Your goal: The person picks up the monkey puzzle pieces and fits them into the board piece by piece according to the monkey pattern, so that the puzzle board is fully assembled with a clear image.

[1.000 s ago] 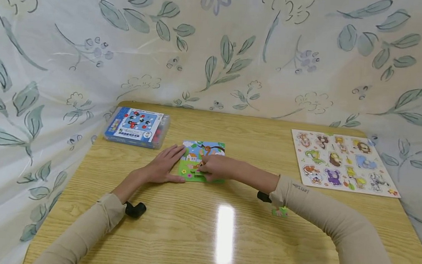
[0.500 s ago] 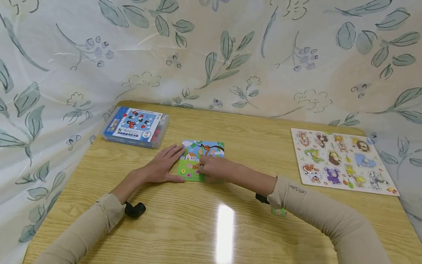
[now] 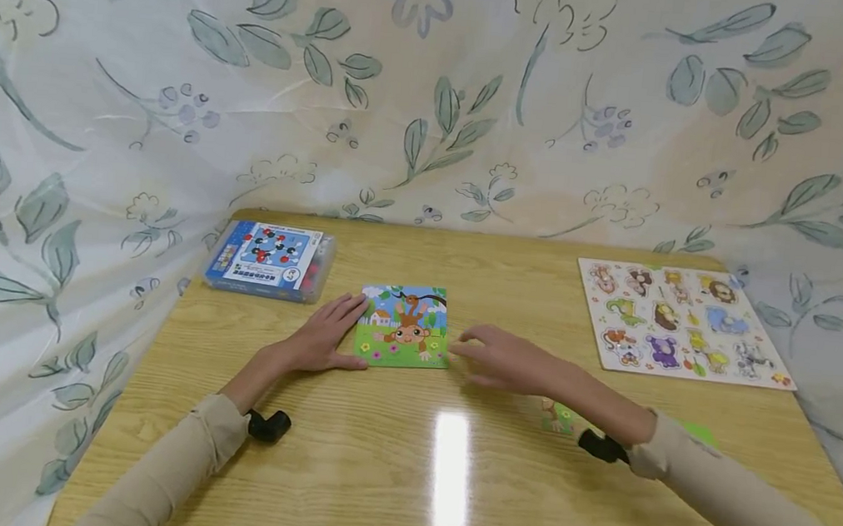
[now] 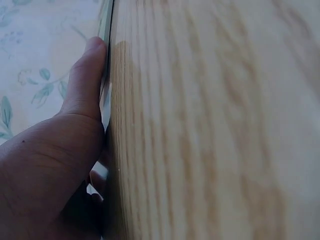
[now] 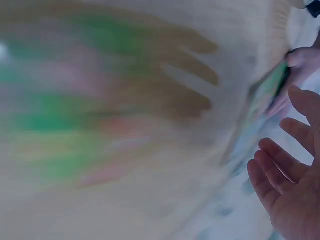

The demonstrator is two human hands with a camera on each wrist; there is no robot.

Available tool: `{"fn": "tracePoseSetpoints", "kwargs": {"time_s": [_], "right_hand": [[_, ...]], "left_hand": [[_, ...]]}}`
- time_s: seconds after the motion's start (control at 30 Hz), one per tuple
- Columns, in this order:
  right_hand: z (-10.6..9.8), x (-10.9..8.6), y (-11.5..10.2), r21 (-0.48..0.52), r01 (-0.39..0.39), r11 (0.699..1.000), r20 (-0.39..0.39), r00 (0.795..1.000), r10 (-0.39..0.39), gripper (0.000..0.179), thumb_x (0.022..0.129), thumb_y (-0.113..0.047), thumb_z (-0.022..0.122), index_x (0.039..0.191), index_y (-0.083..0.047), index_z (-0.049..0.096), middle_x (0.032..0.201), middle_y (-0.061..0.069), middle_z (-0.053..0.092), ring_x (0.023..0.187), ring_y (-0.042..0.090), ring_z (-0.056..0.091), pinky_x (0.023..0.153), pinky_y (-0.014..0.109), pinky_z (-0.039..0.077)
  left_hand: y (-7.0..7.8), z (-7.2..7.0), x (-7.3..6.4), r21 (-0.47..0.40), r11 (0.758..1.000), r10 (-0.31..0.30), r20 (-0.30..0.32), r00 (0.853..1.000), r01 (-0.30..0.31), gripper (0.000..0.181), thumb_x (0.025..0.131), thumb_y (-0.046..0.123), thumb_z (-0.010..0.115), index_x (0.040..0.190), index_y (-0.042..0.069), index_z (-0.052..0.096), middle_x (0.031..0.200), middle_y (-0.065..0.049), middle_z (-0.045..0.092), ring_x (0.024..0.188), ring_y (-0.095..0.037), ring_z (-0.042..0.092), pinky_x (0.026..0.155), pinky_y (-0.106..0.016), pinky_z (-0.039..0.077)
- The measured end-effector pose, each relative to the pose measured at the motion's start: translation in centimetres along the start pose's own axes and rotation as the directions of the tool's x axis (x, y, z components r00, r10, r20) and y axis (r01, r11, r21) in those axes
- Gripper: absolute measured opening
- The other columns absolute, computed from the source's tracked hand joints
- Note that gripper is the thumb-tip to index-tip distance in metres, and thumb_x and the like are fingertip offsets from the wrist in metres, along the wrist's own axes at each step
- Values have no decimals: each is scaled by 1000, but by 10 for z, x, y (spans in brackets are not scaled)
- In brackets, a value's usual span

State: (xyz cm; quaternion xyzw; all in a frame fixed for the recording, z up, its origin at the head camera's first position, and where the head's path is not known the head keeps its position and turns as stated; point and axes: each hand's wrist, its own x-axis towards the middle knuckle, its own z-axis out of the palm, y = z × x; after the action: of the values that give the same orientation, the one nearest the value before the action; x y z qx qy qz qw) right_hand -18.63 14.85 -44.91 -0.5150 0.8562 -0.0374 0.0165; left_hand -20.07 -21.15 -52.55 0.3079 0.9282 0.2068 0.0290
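Observation:
A square jigsaw puzzle (image 3: 400, 351) with a monkey hanging upside down lies flat at mid-table. My left hand (image 3: 325, 334) rests along its left edge, fingers straight and thumb at the near corner; the left wrist view has this hand (image 4: 60, 140) low against the tabletop. Just right of the puzzle, my right hand (image 3: 507, 358) hovers over the table with nothing in it. Its fingers spread loosely in the right wrist view, where the hand (image 5: 290, 175) appears beside blurred puzzle pieces (image 5: 55, 110). Under the right forearm, a loose puzzle piece (image 3: 557, 418) and a green piece (image 3: 700, 434) are partly covered.
At the back left stands a plastic case (image 3: 267, 259) with a molecule picture on its lid. A white board of animal figures (image 3: 687, 320) lies at the right. A floral cloth (image 3: 434, 114) hangs behind the wooden table (image 3: 343, 465).
My right hand has left the puzzle and moved to the right, uncovering the monkey picture. The left hand stays at the puzzle's left edge.

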Motion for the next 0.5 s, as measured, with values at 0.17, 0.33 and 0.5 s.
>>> {"fn": "tracePoseSetpoints", "kwargs": {"time_s": [0.17, 0.33, 0.5], "right_hand": [[12, -80, 20, 95, -182, 979, -25, 982, 186, 58, 83, -30, 76, 132, -4, 59, 127, 20, 58, 116, 36, 55, 91, 50, 50], [14, -125, 29, 123, -282, 951, -46, 956, 289, 67, 77, -32, 81, 133, -4, 57, 131, 24, 55, 119, 42, 53, 91, 56, 48], [10, -148, 27, 135, -321, 937, -20, 945, 327, 70, 79, -33, 80, 137, -5, 53, 132, 24, 54, 118, 42, 54, 88, 54, 50]], "left_hand": [[1, -4, -3, 7, 1000, -3, -10, 1000, 3, 102, 83, 54, 70, 156, 5, 18, 162, -16, 18, 149, -41, 13, 117, -60, 17], [1, -6, -4, 6, 1000, -15, -6, 1000, 15, 102, 83, 52, 71, 156, 6, 17, 163, -14, 16, 150, -40, 11, 117, -61, 17], [3, -3, 0, 4, 1000, -7, -1, 1000, 7, 103, 82, 54, 70, 156, 6, 17, 163, -14, 16, 150, -40, 11, 118, -60, 16]]}}
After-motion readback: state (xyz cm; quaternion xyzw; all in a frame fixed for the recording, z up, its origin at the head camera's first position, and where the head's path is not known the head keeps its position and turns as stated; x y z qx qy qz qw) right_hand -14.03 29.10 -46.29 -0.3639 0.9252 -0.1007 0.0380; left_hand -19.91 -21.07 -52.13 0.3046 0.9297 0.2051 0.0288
